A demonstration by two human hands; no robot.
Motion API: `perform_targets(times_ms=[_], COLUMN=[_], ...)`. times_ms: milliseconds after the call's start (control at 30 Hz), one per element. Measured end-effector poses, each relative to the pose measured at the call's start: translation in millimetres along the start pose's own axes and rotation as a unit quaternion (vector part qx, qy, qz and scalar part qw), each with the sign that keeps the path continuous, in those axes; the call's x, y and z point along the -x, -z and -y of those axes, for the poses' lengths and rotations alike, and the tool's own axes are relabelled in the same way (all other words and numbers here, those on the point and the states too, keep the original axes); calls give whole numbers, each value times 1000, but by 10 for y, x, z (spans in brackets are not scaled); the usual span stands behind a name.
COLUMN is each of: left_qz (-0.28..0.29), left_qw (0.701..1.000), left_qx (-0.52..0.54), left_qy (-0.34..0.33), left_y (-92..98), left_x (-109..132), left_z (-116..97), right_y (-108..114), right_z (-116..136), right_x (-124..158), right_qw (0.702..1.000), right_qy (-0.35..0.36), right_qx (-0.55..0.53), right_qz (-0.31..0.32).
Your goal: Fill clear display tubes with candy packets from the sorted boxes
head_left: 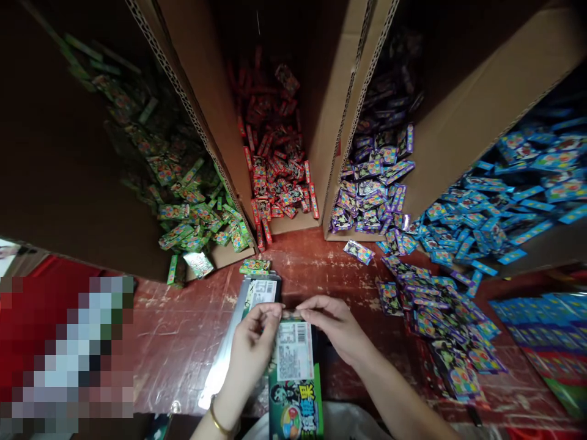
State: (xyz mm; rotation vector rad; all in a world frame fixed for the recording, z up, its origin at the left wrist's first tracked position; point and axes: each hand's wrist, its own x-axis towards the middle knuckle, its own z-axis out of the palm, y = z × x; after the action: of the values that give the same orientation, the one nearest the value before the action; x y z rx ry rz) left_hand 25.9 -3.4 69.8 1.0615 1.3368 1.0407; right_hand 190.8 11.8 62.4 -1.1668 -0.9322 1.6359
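A dark green printed candy box (296, 354), with a white barcode label and bright lettering, stands in front of me and tilts toward my body. My left hand (259, 333) pinches the far end of it at the left corner, thumb and fingertips together. From the right, my right hand (332, 321) grips the same end with thumb and forefinger, close to the other fingertips. The end flap between the fingers is mostly hidden. Just beyond lies another similar flat box (263, 287), partly covered by my left hand, with a small green candy packet (255, 267) at its far end.
Open cartons hold green packets (197, 214), red packets (279, 171), purple packets (371, 189) and blue packets (486, 208). Purple packets (435, 305) are heaped on the red table (165, 336) at right. Rows of multicoloured packets (545, 342) lie at far right. A pixelated patch covers the left.
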Motion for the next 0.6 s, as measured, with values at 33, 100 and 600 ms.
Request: perform_targets(times_ms=[33, 100, 600], left_qz=[15, 37, -1], left_qw=[1000, 999, 999], left_qx=[-5, -32, 14], left_qy=[2, -3, 29], left_y=[-3, -14, 45], left_x=[-8, 5, 70], left_z=[-14, -15, 180], right_y=[28, 94, -126], right_z=[1, -7, -24], right_x=[-2, -4, 146], right_qw=[1000, 999, 980], right_qy=[-5, -26, 152], right_qx=[0, -12, 119], right_qz=[3, 21, 44])
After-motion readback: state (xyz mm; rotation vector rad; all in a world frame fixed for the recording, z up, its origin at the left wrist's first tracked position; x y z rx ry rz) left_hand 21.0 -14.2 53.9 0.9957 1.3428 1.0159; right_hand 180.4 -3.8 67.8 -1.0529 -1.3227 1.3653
